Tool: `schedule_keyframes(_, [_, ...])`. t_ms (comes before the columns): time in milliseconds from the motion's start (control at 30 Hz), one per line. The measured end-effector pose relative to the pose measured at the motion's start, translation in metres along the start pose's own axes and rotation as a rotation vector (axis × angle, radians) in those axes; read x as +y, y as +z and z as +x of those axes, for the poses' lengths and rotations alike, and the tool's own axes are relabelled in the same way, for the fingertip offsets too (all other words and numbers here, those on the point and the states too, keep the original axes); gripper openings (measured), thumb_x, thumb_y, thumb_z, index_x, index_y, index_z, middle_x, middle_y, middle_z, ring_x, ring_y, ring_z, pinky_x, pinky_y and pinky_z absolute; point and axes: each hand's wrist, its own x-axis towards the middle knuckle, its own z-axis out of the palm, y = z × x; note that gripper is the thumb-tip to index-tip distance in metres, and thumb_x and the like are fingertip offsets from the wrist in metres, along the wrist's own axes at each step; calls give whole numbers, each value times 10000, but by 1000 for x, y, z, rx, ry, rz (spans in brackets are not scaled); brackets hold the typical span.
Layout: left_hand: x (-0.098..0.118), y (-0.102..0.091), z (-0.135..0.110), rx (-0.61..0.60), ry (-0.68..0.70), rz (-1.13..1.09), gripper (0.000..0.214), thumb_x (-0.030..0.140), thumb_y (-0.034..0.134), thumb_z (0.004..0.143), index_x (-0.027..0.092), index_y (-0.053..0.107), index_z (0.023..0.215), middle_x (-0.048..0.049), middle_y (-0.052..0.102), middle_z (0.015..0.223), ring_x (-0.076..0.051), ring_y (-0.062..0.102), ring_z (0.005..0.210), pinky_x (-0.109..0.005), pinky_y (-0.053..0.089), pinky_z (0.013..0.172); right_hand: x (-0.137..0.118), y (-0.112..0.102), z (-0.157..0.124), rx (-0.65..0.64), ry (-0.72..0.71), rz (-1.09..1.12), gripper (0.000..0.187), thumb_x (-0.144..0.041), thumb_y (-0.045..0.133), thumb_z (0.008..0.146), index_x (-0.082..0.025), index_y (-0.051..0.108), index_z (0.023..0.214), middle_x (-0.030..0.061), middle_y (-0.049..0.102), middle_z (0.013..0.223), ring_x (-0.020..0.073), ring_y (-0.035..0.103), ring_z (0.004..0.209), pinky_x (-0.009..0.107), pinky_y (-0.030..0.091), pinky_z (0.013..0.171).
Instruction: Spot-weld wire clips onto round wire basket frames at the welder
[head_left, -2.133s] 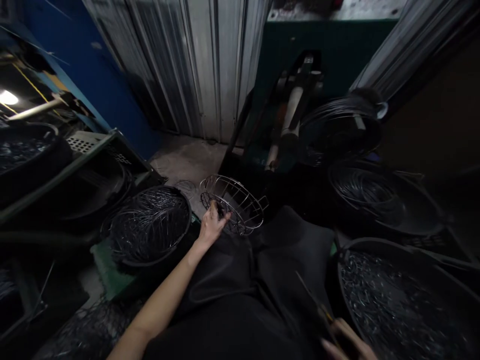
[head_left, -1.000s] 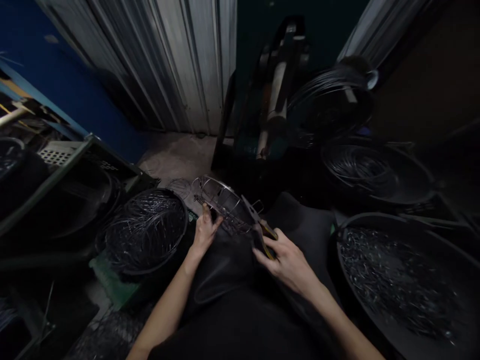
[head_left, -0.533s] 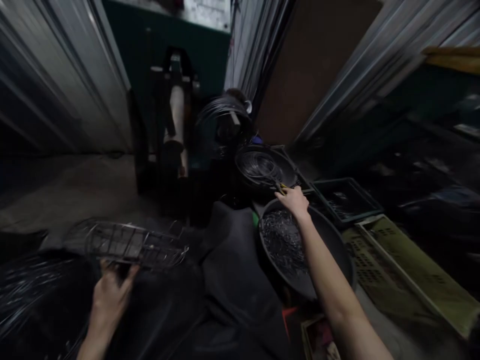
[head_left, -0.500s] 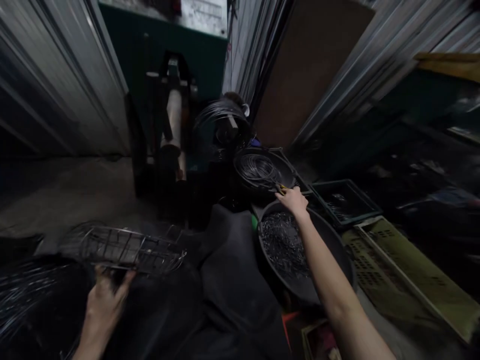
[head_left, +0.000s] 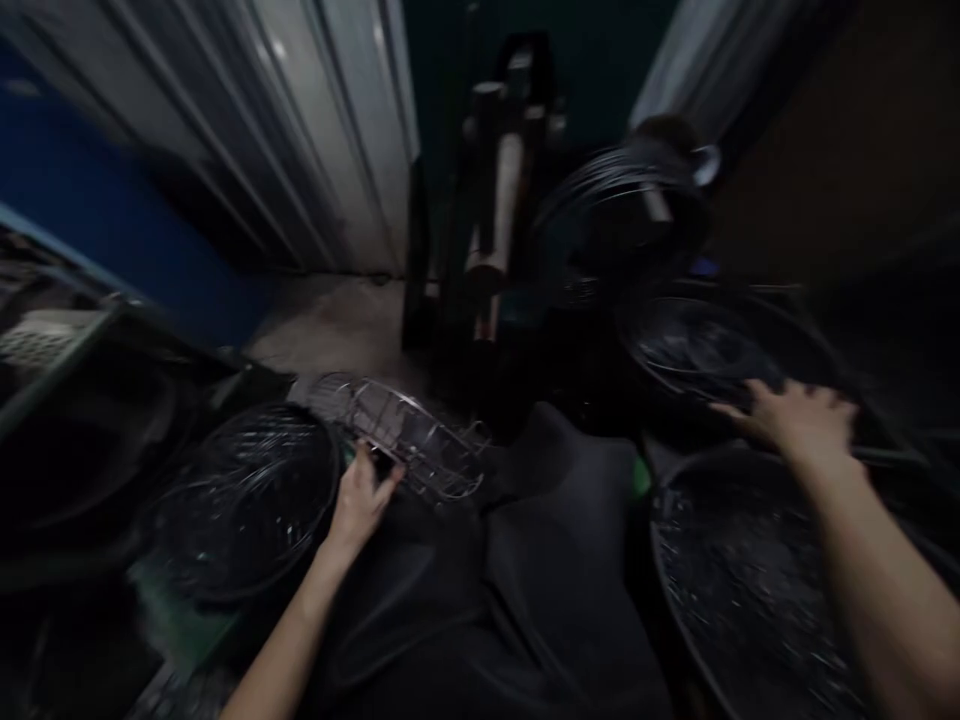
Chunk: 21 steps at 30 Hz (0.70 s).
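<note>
My left hand [head_left: 361, 502] is closed on the near side of a wire basket [head_left: 420, 430], an oblong frame of thin metal rods held tilted above my dark-covered lap [head_left: 547, 540]. On the right, my right hand [head_left: 806, 425] hovers palm down with its fingers spread, and I see nothing in it. It is between a black basin with coiled wire [head_left: 690, 340] behind and a larger round basin [head_left: 664, 560] nearer me, which holds many small shiny metal pieces. Motion blur hides whether the fingers touch either rim.
Beside my left arm a black tub [head_left: 330, 470] carries shiny wire pieces. Ahead stands a dark green machine [head_left: 600, 60] with a pale cylindrical bar [head_left: 506, 190]. A coil of wire [head_left: 600, 180] sits to its right. Corrugated metal wall [head_left: 337, 130] and a blue panel [head_left: 97, 170] are at left.
My view has swung left. My right hand has let go of the yellow-handled tool and its fingers have spread. My left hand still holds the wire basket.
</note>
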Motion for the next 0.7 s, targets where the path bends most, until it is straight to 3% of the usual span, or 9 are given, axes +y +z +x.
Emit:
schedule_keyframes(67, [1, 3, -1, -24, 3, -33, 727, 508, 470, 774, 42, 364, 1321, -173, 656, 1041, -266, 637, 947, -408, 485, 856, -32, -2, -26, 148, -165, 182, 330, -439, 557, 812, -218, 663, 1032, 216, 571, 1185, 388, 425, 1227, 612, 324, 957])
schedule_keyframes(100, [1, 4, -2, -27, 5, -40, 729, 495, 474, 780, 39, 346, 1335, -171, 654, 1042, -261, 633, 952, -411, 481, 866, -53, -5, -44, 138, -275, 338, 313, -422, 511, 839, -236, 655, 1046, 172, 608, 1145, 352, 477, 1187, 555, 357, 977])
schedule_keyframes(167, [0, 4, -4, -23, 11, -42, 722, 469, 481, 794, 51, 319, 1360, -164, 645, 1060, -250, 624, 972, -410, 471, 886, -101, -15, -86, -91, -535, 648, 311, -437, 484, 849, -279, 642, 1065, 73, 644, 1124, 268, 567, 1089, 449, 417, 986])
schedule_keyframes(267, [-3, 2, -7, -17, 56, -27, 718, 450, 494, 804, 82, 290, 1386, -147, 639, 1066, -237, 620, 973, -401, 477, 876, -167, -27, -133, -433, -773, 839, 347, -407, 480, 857, -264, 613, 1144, 30, 652, 1127, 206, 603, 1044, 374, 467, 944])
schedule_keyframes(367, [-5, 1, -10, -17, 141, 20, 730, 444, 502, 806, 72, 278, 1392, -135, 651, 995, -229, 629, 902, -387, 504, 809, -200, -28, -151, -568, -874, 895, 275, -383, 503, 848, -228, 669, 1005, 32, 690, 1024, 185, 640, 952, 329, 505, 870])
schedule_keyframes(467, [-8, 6, -13, 20, 212, 72, 686, 404, 478, 835, 59, 271, 1391, -112, 657, 889, -197, 628, 770, -343, 522, 710, -204, -21, -158, -385, -896, 897, 213, -352, 511, 845, -215, 670, 882, 39, 703, 897, 182, 661, 833, 317, 531, 780])
schedule_keyframes(567, [-7, 16, -15, 148, 312, 139, 672, 348, 472, 841, 71, 229, 1403, -99, 652, 832, -183, 614, 696, -318, 522, 648, -200, -14, -163, -147, -910, 860, 188, -322, 494, 856, -216, 647, 882, 46, 695, 844, 180, 662, 761, 311, 539, 715])
schedule_keyframes(700, [-2, 26, -20, 258, 420, 189, 665, 286, 470, 840, 69, 198, 1407, -124, 648, 841, -197, 620, 705, -324, 528, 642, -195, -9, -169, -43, -942, 808, 180, -314, 480, 868, -217, 631, 886, 47, 691, 809, 176, 661, 720, 299, 541, 668])
